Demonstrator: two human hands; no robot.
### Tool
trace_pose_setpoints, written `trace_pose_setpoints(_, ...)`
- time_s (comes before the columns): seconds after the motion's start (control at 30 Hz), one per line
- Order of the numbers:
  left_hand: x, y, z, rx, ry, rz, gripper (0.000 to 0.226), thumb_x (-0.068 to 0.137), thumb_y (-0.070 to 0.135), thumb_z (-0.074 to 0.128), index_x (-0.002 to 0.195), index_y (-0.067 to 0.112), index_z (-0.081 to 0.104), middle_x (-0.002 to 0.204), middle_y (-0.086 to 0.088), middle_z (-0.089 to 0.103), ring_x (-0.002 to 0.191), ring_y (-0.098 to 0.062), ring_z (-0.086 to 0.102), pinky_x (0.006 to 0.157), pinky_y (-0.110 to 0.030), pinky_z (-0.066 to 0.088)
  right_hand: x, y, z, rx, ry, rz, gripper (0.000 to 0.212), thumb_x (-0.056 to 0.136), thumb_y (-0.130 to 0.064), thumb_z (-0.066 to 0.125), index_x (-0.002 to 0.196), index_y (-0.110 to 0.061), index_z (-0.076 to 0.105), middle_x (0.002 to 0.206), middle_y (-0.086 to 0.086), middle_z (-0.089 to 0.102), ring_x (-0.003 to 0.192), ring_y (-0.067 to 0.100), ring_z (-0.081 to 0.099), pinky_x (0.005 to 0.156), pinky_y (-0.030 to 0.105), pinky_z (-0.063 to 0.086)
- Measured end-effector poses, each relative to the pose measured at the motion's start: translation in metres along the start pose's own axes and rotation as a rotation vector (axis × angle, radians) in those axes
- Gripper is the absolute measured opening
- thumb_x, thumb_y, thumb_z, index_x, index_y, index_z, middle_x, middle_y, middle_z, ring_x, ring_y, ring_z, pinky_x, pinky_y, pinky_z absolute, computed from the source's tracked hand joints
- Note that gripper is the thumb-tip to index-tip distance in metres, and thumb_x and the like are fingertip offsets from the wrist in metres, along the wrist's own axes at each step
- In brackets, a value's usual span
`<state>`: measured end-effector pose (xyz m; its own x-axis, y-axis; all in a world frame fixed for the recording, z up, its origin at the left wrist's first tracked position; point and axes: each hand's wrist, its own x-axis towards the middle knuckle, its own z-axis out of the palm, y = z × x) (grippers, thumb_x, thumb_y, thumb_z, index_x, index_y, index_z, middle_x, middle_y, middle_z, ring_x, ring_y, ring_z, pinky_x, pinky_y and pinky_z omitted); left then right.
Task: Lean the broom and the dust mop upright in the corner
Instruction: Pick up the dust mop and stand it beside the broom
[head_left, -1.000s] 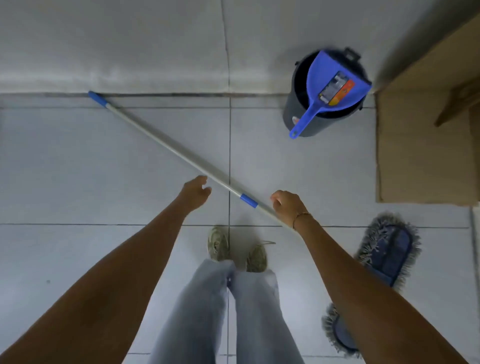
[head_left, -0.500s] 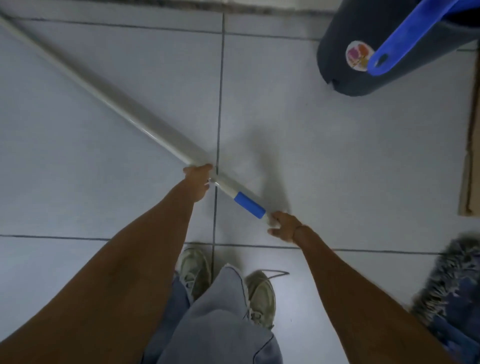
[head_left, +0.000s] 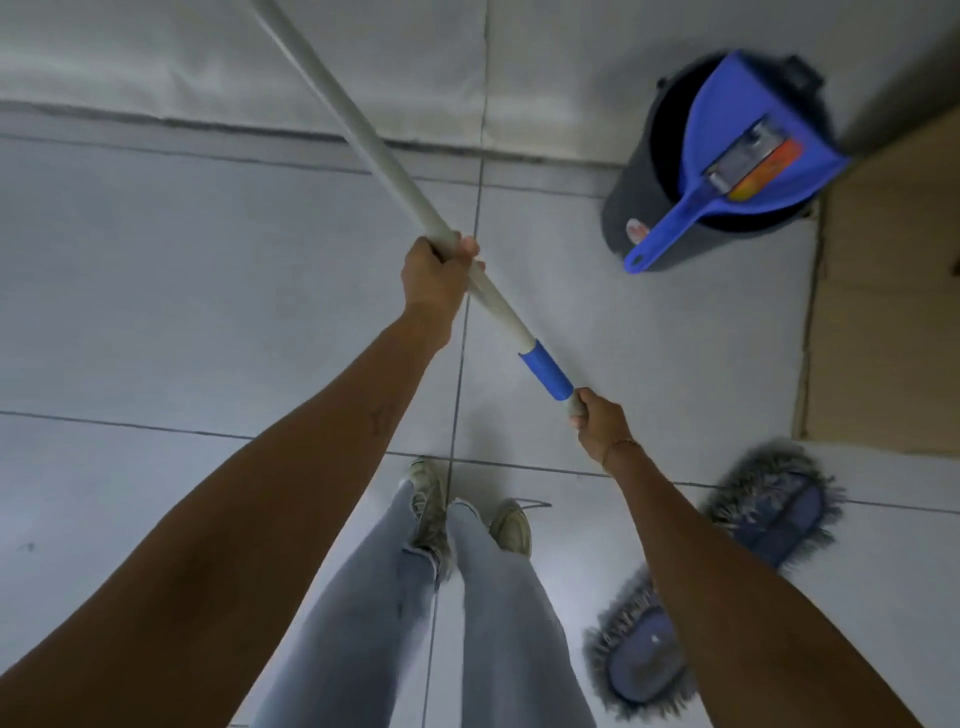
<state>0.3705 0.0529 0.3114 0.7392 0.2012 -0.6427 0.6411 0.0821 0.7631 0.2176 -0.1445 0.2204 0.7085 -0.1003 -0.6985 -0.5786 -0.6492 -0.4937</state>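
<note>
The dust mop's long grey handle (head_left: 363, 140) with a blue collar (head_left: 545, 370) runs diagonally from the top of the view down to the right, lifted off the floor. My left hand (head_left: 439, 275) is wrapped around the handle above the blue collar. My right hand (head_left: 597, 413) grips the handle just below the collar. The mop's flat blue head with grey fringe (head_left: 727, 571) lies on the tiles at the lower right, partly hidden by my right forearm. No broom is in view.
A dark bucket (head_left: 639, 208) stands against the wall at the upper right with a blue dustpan (head_left: 748, 145) resting in it. A brown cardboard sheet (head_left: 883, 312) lies at the right edge. My legs and shoes (head_left: 467, 519) are below the hands. The wall base (head_left: 156, 122) crosses the top.
Both hands have closed on the handle and raised it from the floor. Its far end has swung up out of the top of the view. The camera has risen again.
</note>
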Motion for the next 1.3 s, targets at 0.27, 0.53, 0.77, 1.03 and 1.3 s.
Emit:
trace_pose_setpoints(0.27,-0.164,0.159,0.083,0.172,-0.235,0.334,0.018,0.075,0.028,0.065,0.085,0.016,0.058,0.095,-0.023,0.068,0.084,-0.038,0.068,0.082,-0.052,0.057,-0.115,-0.058,-0.136,0.056,0.224,-0.03,0.023,0.085,0.004,0.052,0.108,0.004,0.055,0.086,0.015,0.056,0.081,0.02,0.049,0.067,0.02,0.037)
trace_pose_setpoints(0.53,-0.307,0.261,0.169,0.358,-0.498,0.661,0.036,0.082,0.027,0.064,0.091,-0.007,0.057,0.085,-0.027,0.067,0.075,-0.035,0.062,0.075,-0.046,0.051,-0.224,-0.075,-0.239,0.176,0.492,-0.002,0.004,0.086,-0.002,0.051,0.087,-0.005,0.048,0.064,0.004,0.048,0.07,0.024,0.047,0.05,0.021,0.03)
trace_pose_setpoints(0.77,-0.382,0.319,0.199,0.372,-0.707,0.798,0.028,0.083,0.022,0.064,0.1,0.0,0.061,0.095,-0.022,0.071,0.087,-0.034,0.069,0.087,-0.049,0.054,-0.282,-0.092,-0.289,0.304,0.705,0.023,0.006,0.085,-0.002,0.053,0.088,-0.005,0.05,0.072,0.009,0.05,0.074,0.023,0.046,0.066,0.029,0.035)
trace_pose_setpoints(1.03,-0.439,0.318,0.252,0.391,-0.914,0.957,0.03,0.083,0.021,0.065,0.104,0.0,0.061,0.097,-0.019,0.071,0.087,-0.029,0.07,0.085,-0.045,0.057,-0.308,-0.063,-0.315,0.421,0.847,0.065,0.011,0.086,-0.003,0.054,0.093,0.005,0.052,0.072,0.02,0.049,0.066,0.024,0.043,0.064,0.029,0.039)
trace_pose_setpoints(1.3,-0.469,0.302,0.339,0.503,-0.997,0.993,0.034,0.082,0.02,0.066,0.107,-0.002,0.06,0.1,-0.021,0.071,0.09,-0.032,0.069,0.088,-0.05,0.055,-0.305,-0.004,-0.367,0.452,0.889,0.114,0.015,0.086,-0.007,0.057,0.099,-0.001,0.055,0.078,0.01,0.056,0.073,0.02,0.051,0.069,0.031,0.046)
